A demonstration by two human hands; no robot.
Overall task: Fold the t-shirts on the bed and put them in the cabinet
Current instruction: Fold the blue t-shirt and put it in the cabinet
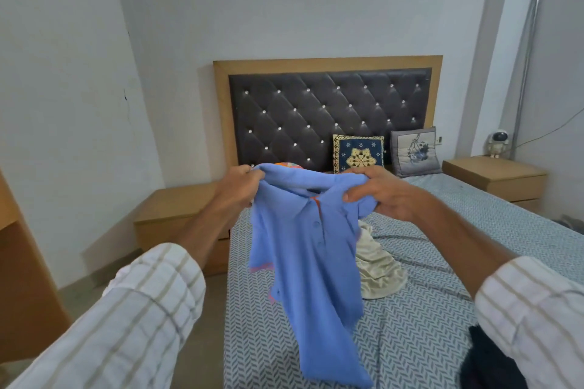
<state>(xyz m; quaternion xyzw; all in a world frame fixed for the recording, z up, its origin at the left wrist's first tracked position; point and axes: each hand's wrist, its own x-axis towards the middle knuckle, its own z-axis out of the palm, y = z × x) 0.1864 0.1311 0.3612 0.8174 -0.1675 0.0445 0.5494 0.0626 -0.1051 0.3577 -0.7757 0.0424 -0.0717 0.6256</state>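
Blue polo t-shirt (311, 265) hangs over the bed (426, 309), left hand (237, 188) & right hand (384, 196) both pinching its shoulders w/ curled fingers, but it's bunched up, so prob lands crooked imo.

**Count of things on and around the bed**

Two hands: left hand (235, 185), right hand (380, 196). Three garments: a blue shirt (311, 262) between the hands, a cream one (377, 265) below the right hand, a dark one (493, 360) nearer. Two cushions (358, 153) beyond the right hand. Two bedside tables (177, 215).
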